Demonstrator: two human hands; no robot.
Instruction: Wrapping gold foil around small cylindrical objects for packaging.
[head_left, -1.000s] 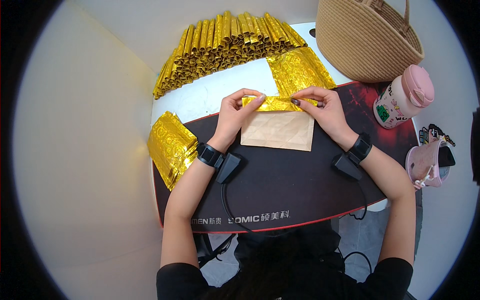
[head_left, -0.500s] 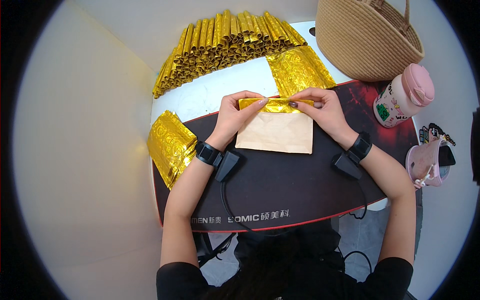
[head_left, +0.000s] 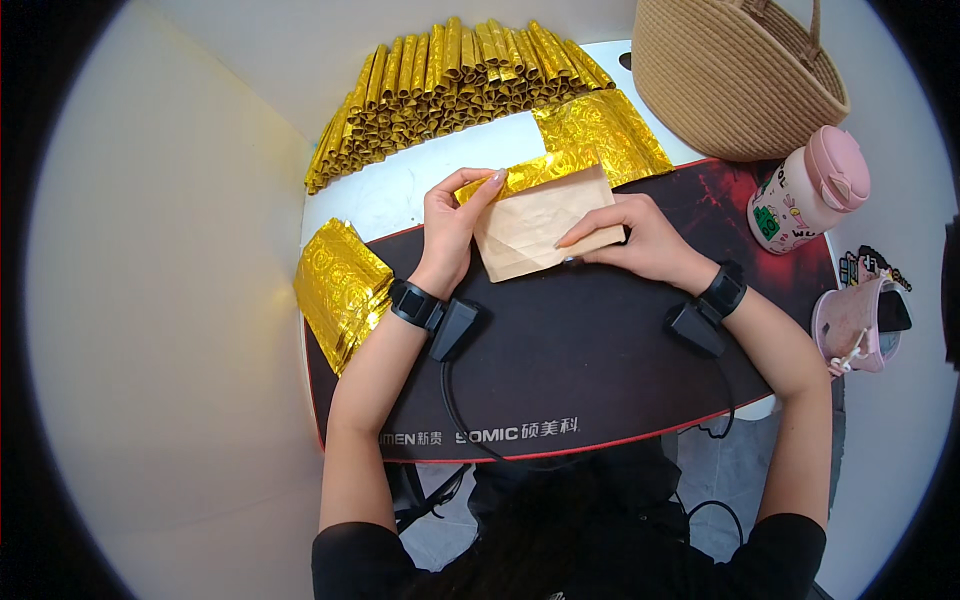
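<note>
A sheet of gold foil paper (head_left: 535, 222) is held tilted above the dark desk mat, its plain tan back facing up. Along its far edge runs a folded strip of shiny gold. My left hand (head_left: 455, 225) pinches the far left corner, with the thumb on top of the gold strip. My right hand (head_left: 640, 240) grips the lower right side, thumb above and fingers underneath. A stack of gold foil sheets (head_left: 340, 295) lies beside my left forearm. Another gold foil sheet (head_left: 615, 130) rests beyond the held one, its gold side up.
Many rolled gold foil tubes (head_left: 450, 85) are piled at the back of the white table (head_left: 400, 185). A woven basket (head_left: 730, 80), a pink-lidded bottle (head_left: 805, 190) and a pink holder (head_left: 855, 325) line the right. Both wrists wear dark straps, with a cable at the left.
The sheet has turned and tilted, its right side rising. My right hand has left the far gold edge and moved nearer, onto the lower right side. My left hand has shifted slightly left.
</note>
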